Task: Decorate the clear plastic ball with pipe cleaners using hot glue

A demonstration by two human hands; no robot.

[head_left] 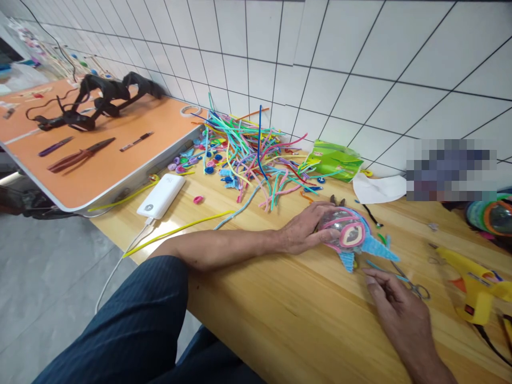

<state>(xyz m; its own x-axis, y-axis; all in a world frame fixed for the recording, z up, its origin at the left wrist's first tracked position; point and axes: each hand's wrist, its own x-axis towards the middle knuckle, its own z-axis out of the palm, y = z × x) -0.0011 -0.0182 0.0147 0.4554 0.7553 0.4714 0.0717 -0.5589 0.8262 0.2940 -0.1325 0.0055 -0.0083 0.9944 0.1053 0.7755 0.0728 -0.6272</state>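
My left hand is closed around a clear plastic craft figure trimmed with pink and light blue pipe cleaners. A pink-and-cream oval sits on its near side, and a blue fuzzy fin points to the right. My right hand, just below and right of the figure, has thumb and forefinger drawn together; whatever is between them is too small to name. Close behind its fingers are scissors and a thin blue strip, both partly hidden.
Loose pipe cleaners heap against the tiled wall, beside a green packet. A yellow glue gun lies at right. Left of my forearm are a white power bank with its cable and a yellow pipe cleaner. Pliers rest on an orange tabletop.
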